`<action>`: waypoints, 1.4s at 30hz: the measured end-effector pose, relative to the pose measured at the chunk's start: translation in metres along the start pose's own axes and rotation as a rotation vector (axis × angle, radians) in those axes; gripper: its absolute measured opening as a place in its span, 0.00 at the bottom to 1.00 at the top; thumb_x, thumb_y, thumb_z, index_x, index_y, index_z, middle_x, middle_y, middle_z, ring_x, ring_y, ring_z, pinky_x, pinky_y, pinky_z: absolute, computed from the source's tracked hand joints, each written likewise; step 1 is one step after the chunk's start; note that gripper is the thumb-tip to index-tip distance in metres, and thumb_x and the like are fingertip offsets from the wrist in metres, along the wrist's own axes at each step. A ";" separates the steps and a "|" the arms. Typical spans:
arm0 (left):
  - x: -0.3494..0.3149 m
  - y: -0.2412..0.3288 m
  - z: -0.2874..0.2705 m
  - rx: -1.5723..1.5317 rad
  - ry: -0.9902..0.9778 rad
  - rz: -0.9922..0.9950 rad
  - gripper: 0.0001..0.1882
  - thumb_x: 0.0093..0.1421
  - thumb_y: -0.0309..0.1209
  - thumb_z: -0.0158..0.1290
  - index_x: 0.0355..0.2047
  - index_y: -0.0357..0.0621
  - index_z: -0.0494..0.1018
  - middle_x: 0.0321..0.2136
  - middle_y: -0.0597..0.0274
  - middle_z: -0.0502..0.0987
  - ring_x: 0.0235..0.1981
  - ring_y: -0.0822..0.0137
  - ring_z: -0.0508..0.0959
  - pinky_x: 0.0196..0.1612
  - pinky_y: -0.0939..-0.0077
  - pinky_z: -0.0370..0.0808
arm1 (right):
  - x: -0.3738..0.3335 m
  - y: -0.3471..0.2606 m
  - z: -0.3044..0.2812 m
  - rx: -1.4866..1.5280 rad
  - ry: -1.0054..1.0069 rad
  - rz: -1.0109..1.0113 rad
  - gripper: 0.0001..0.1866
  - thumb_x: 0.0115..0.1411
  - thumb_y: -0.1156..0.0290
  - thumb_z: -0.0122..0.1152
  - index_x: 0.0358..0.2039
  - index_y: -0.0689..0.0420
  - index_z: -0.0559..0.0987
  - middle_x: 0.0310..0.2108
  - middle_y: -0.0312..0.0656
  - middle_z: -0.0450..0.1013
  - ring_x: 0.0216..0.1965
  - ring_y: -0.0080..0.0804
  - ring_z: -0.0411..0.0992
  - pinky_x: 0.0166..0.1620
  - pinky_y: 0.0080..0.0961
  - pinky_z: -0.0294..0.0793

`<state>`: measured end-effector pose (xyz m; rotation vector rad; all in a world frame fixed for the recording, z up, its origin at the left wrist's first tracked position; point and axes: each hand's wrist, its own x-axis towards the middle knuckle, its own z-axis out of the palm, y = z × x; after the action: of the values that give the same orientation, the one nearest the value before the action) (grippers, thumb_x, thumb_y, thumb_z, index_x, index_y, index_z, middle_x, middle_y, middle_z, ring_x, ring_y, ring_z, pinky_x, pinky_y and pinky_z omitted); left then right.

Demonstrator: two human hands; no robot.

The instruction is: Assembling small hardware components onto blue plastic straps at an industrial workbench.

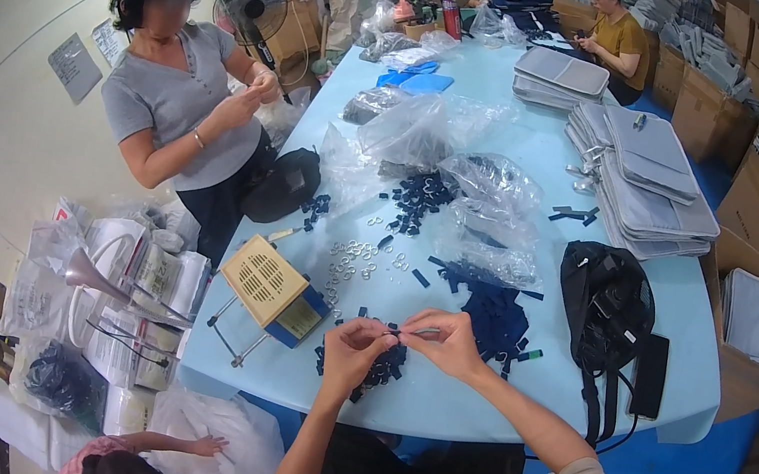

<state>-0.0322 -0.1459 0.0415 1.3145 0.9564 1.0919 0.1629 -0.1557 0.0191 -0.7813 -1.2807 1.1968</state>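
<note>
Starting at the left edge of the light blue table, a small cream box with a vented top sits at an angle close to the near rim, with a scatter of small metal rings on the bare top just beyond it. A co-worker in a grey top stands against that left edge, both hands raised at chest height. Near the front rim, the left hand comes up from the lower edge with the forearm nearly upright, wrist bent, fingers curled and pinched on a small dark strap piece. A little heap of finished dark pieces lies just under it, leaving only a narrow strip of bare table before the rim. The right hand reaches in from the lower right, forearm slanting across the rim, thumb and forefinger pressed together on the same strap piece, so the two hands meet over it. Just right of them lies a pile of dark blue straps, then a black bag near the right rim. Clear plastic bags crowd the middle, and stacked grey pouches fill the far right side.
</note>
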 end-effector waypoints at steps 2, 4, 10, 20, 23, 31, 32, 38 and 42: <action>-0.002 0.001 0.000 0.038 -0.005 0.034 0.08 0.58 0.19 0.63 0.38 0.32 0.77 0.33 0.59 0.82 0.36 0.73 0.82 0.42 0.81 0.78 | -0.001 0.001 0.002 0.014 0.016 -0.005 0.06 0.56 0.82 0.68 0.36 0.64 0.84 0.39 0.46 0.79 0.40 0.30 0.79 0.45 0.25 0.82; -0.004 0.003 0.003 0.096 0.022 0.100 0.09 0.58 0.20 0.63 0.38 0.32 0.77 0.34 0.59 0.83 0.36 0.73 0.82 0.43 0.81 0.78 | -0.001 0.001 0.003 0.027 0.032 -0.010 0.06 0.56 0.82 0.68 0.35 0.64 0.84 0.38 0.46 0.79 0.40 0.29 0.79 0.45 0.25 0.82; -0.008 0.016 0.009 0.268 0.055 0.114 0.09 0.59 0.21 0.62 0.40 0.32 0.79 0.36 0.59 0.83 0.37 0.73 0.82 0.43 0.81 0.78 | -0.003 0.001 0.006 -0.008 0.082 -0.026 0.06 0.56 0.82 0.68 0.35 0.64 0.84 0.38 0.45 0.80 0.40 0.28 0.79 0.45 0.25 0.82; -0.006 0.010 0.012 0.335 0.060 0.190 0.06 0.60 0.21 0.60 0.38 0.31 0.80 0.36 0.58 0.83 0.37 0.73 0.82 0.44 0.81 0.78 | -0.003 0.005 0.006 -0.004 0.100 -0.071 0.05 0.57 0.84 0.66 0.34 0.66 0.83 0.37 0.44 0.79 0.40 0.27 0.79 0.45 0.24 0.82; -0.007 0.009 0.011 0.349 0.054 0.126 0.08 0.61 0.21 0.60 0.41 0.32 0.78 0.36 0.58 0.82 0.38 0.74 0.81 0.44 0.81 0.77 | -0.002 0.006 0.008 0.024 0.104 -0.091 0.04 0.57 0.84 0.66 0.34 0.67 0.83 0.37 0.44 0.79 0.40 0.26 0.78 0.45 0.24 0.82; -0.013 0.006 0.007 0.235 0.122 0.189 0.11 0.61 0.23 0.60 0.42 0.34 0.74 0.32 0.58 0.83 0.33 0.74 0.83 0.39 0.81 0.78 | 0.001 0.007 0.010 0.106 0.080 0.094 0.05 0.57 0.85 0.66 0.34 0.66 0.82 0.36 0.44 0.80 0.39 0.28 0.79 0.45 0.23 0.80; -0.018 0.011 0.002 0.234 0.134 0.185 0.10 0.61 0.23 0.60 0.41 0.34 0.74 0.32 0.59 0.83 0.33 0.74 0.83 0.39 0.81 0.78 | 0.001 0.007 0.011 0.118 0.053 0.097 0.05 0.57 0.85 0.66 0.34 0.66 0.82 0.36 0.44 0.80 0.39 0.28 0.79 0.45 0.23 0.80; -0.069 0.071 -0.052 0.228 0.388 0.286 0.13 0.57 0.19 0.62 0.42 0.36 0.72 0.34 0.59 0.82 0.25 0.76 0.79 0.29 0.84 0.75 | 0.001 0.007 -0.002 0.132 0.121 0.184 0.06 0.56 0.83 0.67 0.34 0.64 0.80 0.33 0.44 0.80 0.36 0.30 0.80 0.43 0.23 0.78; -0.090 0.077 -0.155 0.299 0.711 0.253 0.17 0.57 0.21 0.63 0.45 0.34 0.71 0.33 0.55 0.83 0.24 0.76 0.78 0.25 0.83 0.75 | 0.001 0.001 -0.004 0.145 0.104 0.187 0.05 0.56 0.84 0.65 0.33 0.64 0.78 0.31 0.42 0.79 0.35 0.30 0.80 0.42 0.23 0.79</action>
<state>-0.2096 -0.1990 0.1043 1.3253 1.5480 1.7226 0.1664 -0.1538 0.0173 -0.8585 -1.0410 1.3644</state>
